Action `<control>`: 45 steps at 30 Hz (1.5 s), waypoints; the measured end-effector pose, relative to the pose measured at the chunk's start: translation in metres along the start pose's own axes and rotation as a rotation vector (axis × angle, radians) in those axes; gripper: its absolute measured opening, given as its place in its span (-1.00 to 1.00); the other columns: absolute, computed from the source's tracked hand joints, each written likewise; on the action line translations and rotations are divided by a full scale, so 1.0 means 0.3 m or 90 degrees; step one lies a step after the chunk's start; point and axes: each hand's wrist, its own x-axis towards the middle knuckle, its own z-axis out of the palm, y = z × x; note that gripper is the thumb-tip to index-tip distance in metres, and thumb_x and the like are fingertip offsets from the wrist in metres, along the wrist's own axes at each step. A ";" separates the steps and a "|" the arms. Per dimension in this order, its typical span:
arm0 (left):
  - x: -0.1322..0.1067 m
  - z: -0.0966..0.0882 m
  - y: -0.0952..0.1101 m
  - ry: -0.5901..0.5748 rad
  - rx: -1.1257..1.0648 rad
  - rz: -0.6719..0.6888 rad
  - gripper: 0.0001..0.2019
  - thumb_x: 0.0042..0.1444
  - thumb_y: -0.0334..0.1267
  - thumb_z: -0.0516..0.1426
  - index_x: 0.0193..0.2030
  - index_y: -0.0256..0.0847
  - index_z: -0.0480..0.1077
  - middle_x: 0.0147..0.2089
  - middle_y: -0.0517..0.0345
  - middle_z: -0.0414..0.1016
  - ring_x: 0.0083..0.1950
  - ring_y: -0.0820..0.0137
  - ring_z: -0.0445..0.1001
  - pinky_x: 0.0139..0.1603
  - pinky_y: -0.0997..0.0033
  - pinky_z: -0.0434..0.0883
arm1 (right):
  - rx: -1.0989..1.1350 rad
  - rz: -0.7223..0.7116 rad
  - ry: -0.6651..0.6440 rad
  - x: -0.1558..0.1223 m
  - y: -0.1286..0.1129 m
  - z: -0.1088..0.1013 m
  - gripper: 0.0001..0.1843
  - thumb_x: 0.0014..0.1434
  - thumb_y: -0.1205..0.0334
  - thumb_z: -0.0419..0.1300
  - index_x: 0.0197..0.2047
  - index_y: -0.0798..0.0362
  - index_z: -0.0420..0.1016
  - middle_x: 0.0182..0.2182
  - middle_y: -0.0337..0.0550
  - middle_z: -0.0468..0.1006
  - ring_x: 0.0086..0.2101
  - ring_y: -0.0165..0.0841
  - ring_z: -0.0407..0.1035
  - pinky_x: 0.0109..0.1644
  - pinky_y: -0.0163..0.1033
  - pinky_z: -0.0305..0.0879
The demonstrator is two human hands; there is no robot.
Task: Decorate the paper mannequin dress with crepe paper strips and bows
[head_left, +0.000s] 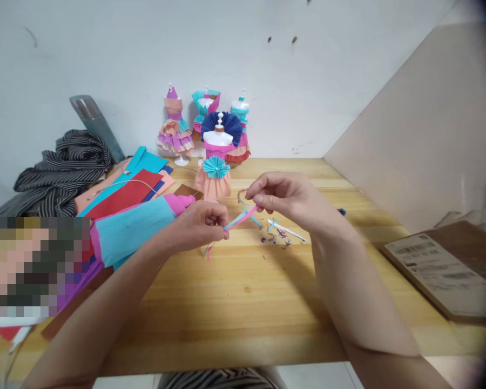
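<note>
Strips (241,218) before mannequins (218,139), papers (125,195) left, box (449,273) right

Pale grey-white wall (117,54), small dark spots (294,40); beige side wall (413,124) right. Yellowish wood-grain table (243,308). Whitish tiled floor (319,376) below.

Matt ppr strips (245,216), wd tbl (227,308)

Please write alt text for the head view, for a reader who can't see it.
A left hand and a right hand pinch thin pink and blue strips between them above a wooden table. Behind stand four small mannequins in colorful dresses; colored sheets lie to the left, a labeled brown package to the right.
</note>
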 end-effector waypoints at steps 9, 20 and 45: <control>-0.006 -0.018 -0.002 0.015 -0.056 0.008 -0.97 -0.23 -0.37 0.08 -0.55 -0.27 0.32 -0.51 0.19 0.45 -0.58 0.60 0.21 -0.58 0.58 0.15 | -0.210 -0.100 0.053 -0.021 -0.001 -0.026 -0.86 0.10 0.18 0.21 -0.32 0.07 0.51 -0.35 -0.09 0.58 -0.32 -0.28 0.45 -0.22 -0.15 0.39; -0.019 -0.002 0.030 -0.013 -0.071 0.000 -0.92 -0.22 -0.35 0.12 -0.61 -0.26 0.27 -0.63 0.30 0.26 -0.60 0.60 0.18 -0.60 0.57 0.10 | -0.300 -0.268 -0.098 -0.049 -0.023 0.097 -0.61 0.09 0.28 0.27 0.00 0.04 0.36 -0.06 -0.04 0.51 -0.08 -0.21 0.41 -0.01 -0.07 0.32; -0.030 -0.010 0.043 0.017 -0.086 -0.033 -0.91 -0.19 -0.35 0.09 -0.56 -0.23 0.20 -0.63 0.36 0.14 -0.61 0.62 0.10 -0.62 0.59 0.03 | -0.267 -0.262 -0.030 -0.050 -0.021 0.139 -0.83 0.09 0.42 0.18 -0.24 0.01 0.40 -0.27 -0.19 0.52 -0.24 -0.32 0.42 -0.13 -0.17 0.33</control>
